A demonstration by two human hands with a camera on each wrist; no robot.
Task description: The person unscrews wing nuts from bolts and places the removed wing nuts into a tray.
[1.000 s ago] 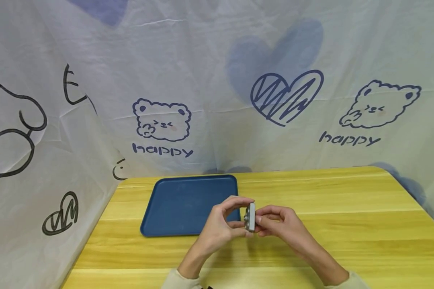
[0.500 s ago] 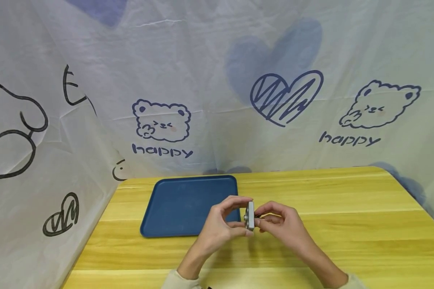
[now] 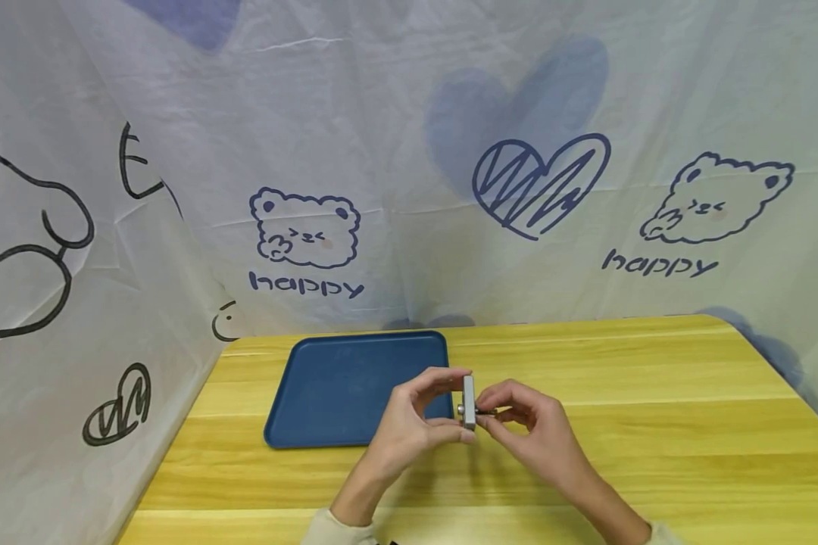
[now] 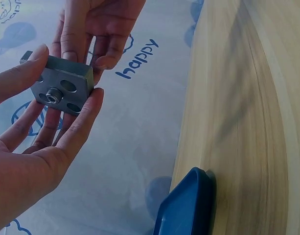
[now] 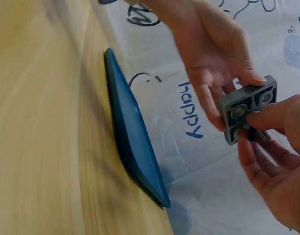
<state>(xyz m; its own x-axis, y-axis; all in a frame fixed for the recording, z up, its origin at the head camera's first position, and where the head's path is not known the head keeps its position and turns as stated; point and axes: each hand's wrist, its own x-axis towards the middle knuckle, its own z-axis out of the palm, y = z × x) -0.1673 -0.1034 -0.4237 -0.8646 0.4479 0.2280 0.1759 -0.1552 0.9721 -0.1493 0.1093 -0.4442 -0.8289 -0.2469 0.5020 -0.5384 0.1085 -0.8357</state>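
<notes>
Leftward lies a blue tray (image 3: 354,387). Left fingers (image 4: 80,128) clamp a grey, holed block (image 4: 57,78); right fingers (image 5: 248,159) pinch its bolt (image 4: 53,96).

The block (image 4: 59,76), upper left of the left wrist frame, is grey with a silvery bolt (image 4: 53,96). In the head view, the tray (image 3: 354,393) left of centre is plain dark blue; the counter (image 3: 654,409) below is yellow, streaked with wood grain. The whitish sheet (image 3: 395,113) above carries navy bears (image 3: 307,231) and lettering (image 3: 305,284); the sleeves (image 3: 338,531) are cream
</notes>
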